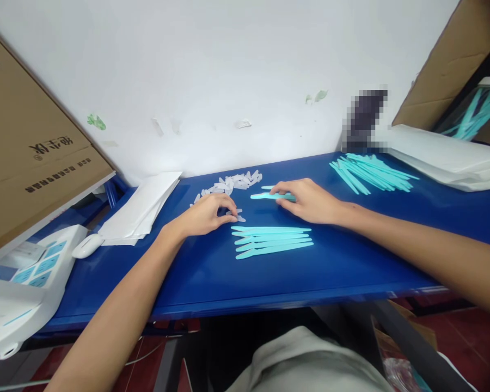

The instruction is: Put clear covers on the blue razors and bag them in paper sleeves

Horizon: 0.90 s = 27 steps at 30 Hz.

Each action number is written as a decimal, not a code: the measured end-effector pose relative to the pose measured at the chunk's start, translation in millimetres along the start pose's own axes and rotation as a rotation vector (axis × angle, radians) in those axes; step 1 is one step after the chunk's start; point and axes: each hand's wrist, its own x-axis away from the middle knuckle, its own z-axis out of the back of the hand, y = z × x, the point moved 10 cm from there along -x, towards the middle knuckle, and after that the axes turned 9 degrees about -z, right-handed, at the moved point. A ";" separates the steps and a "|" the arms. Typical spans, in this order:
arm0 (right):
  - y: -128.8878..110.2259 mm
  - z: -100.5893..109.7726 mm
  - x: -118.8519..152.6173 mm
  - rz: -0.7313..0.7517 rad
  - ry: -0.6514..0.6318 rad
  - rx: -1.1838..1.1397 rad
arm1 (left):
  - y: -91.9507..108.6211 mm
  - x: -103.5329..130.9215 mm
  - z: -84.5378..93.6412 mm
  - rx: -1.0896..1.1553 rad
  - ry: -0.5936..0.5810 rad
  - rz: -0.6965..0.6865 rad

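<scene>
My right hand (302,201) pinches a slim turquoise eyebrow razor (261,196) between thumb and fingers, its head pointing left. Just behind it, another turquoise razor (266,188) shows partly past the fingers. My left hand (208,214) is curled, thumb and forefinger drawn together beside a few small translucent caps (240,219); whether one is between the fingertips is hidden. A loose pile of such caps (231,184) lies behind that hand. In front of both hands, several turquoise razors (273,240) lie side by side in a row, heads to the left.
A heap of turquoise razors (371,173) lies at the back right of the blue table (212,283), near white sheets (453,158). On the left are white paper packets (139,212), a white power strip (61,267) and a big cardboard box (36,136). A white wall (212,71) closes the back.
</scene>
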 end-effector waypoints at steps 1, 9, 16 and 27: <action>-0.2 -0.1 0.0 0.001 -0.001 0.003 | -0.2 -0.1 0.7 0.025 0.013 0.005; -1.7 1.2 0.9 0.006 0.001 0.038 | -15.4 1.1 -0.1 0.167 0.096 0.100; -14.1 0.6 5.2 0.131 -0.035 0.097 | -21.9 -1.7 -5.4 0.310 0.181 0.128; -38.7 -6.3 15.5 0.309 -0.078 0.153 | -19.3 -4.1 -9.4 0.381 0.216 0.163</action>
